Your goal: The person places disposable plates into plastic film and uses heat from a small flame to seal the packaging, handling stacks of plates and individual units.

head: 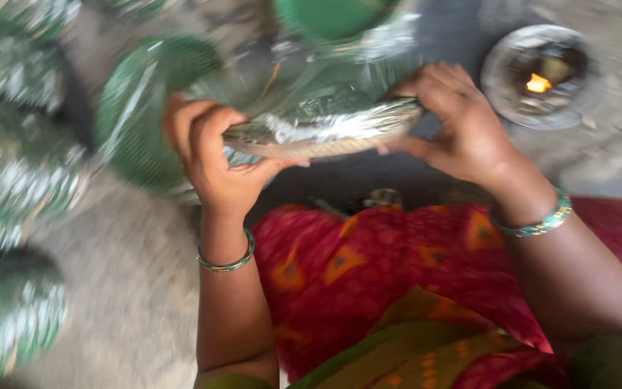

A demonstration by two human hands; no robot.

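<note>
At the far left, blurred stacks of green round plates in shiny clear wrap [16,180] lie on the grey gritty floor [131,288], one stack above another down the edge of the view. Just right of them a single green round plate with fine ribs [138,108] lies flat on the floor, partly under loose clear plastic film [311,72].

The left hand [214,155], a green bangle [226,263] on its wrist, grips the left end of a thin stack of round plates wrapped in clear plastic, green and silvery at the rim [325,130]; the fingers curl over the top edge and the thumb presses underneath. The stack is held edge-on in the air, above a red and orange patterned cloth [368,274] over the person's lap and between the two hands.

The right hand [462,122] clasps the right end of the same stack, fingers spread over its top and thumb below. A teal beaded bangle [541,220] circles that wrist.

Further right, on the floor, stands a small round metal dish with a small flame burning in it [539,75], well apart from the hands
</note>
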